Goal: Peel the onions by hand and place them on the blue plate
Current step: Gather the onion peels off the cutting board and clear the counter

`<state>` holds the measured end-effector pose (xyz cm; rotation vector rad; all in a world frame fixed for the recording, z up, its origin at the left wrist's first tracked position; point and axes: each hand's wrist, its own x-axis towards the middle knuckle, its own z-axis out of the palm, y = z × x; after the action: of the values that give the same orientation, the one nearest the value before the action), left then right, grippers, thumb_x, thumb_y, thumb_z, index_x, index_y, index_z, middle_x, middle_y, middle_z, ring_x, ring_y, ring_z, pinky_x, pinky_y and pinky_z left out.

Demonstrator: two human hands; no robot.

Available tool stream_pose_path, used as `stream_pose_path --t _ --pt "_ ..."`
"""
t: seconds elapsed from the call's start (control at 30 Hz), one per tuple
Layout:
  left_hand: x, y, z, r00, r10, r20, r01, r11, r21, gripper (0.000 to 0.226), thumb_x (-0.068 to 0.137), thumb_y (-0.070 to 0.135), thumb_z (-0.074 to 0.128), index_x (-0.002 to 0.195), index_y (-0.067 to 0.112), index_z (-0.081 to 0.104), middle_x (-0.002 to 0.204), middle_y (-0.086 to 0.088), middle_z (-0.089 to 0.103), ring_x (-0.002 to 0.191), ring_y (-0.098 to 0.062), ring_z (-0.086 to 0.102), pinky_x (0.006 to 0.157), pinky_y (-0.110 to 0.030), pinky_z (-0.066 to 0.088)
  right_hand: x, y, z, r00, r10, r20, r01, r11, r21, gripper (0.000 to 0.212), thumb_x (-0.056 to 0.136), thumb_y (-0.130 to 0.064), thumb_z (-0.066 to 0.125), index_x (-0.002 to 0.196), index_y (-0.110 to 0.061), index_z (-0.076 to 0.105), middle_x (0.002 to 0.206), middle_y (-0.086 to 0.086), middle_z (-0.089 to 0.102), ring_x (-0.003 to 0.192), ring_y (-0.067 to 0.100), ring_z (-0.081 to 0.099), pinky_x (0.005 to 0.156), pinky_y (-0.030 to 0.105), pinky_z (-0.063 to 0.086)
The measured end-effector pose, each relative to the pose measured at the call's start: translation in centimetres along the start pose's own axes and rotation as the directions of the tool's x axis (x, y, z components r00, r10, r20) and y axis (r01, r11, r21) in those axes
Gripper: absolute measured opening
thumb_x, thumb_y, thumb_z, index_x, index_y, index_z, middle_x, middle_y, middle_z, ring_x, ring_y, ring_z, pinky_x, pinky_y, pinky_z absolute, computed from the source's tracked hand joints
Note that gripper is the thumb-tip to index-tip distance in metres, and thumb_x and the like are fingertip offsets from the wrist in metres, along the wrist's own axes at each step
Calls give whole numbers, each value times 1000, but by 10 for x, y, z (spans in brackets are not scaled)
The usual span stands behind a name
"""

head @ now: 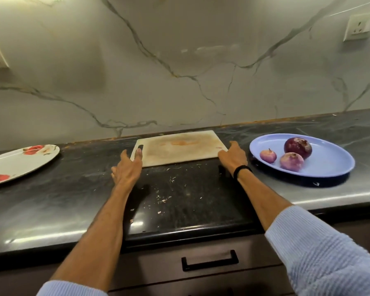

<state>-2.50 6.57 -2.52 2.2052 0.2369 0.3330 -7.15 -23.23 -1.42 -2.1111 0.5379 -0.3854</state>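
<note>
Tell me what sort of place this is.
Most likely a home kitchen: a dark stone countertop carries a cutting board and a blue plate of onions, a wall socket sits in the marbled backsplash, and a drawer lies below.

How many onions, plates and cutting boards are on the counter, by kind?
Round purple onions: 3
Plates: 2, a round blue plate and a white plate with red flowers
Stained white rectangular cutting board: 1
Total: 6
</note>
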Motion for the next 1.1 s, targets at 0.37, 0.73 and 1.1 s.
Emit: stream_pose_path --t 0.37,0.73,1.1 --pt "-58 -4 -28 989 -42 -143 -6 947 -321 60 101 56 46 146 19 30 132 -20 52 105 -28 50 85 -43 39 -51 14 -20 975 106 -197 -49 960 275 38 86 -13 64 123 -9 60 125 14 62 112 28 57 83 28 42" --pt "-133 -17 -40 947 -74 -312 54 996 -73 63 99 64 40 139 16 36 128 -26 56 129 -44 42 102 -55 36 -100 42 -34 983 -66 -172 58 997 -52 36 94 -28 63 128 -15 63 132 16 50 111 31 56 95 30 43" --pt "-132 -15 -47 947 -111 -301 57 982 -183 54 100 61 39 128 17 52 124 -15 61 126 -35 47 107 -55 37 -94 24 -28 975 -142 -170 109 975 -191 22 83 -33 78 95 -15 78 101 12 73 95 32 68 82 40 57"
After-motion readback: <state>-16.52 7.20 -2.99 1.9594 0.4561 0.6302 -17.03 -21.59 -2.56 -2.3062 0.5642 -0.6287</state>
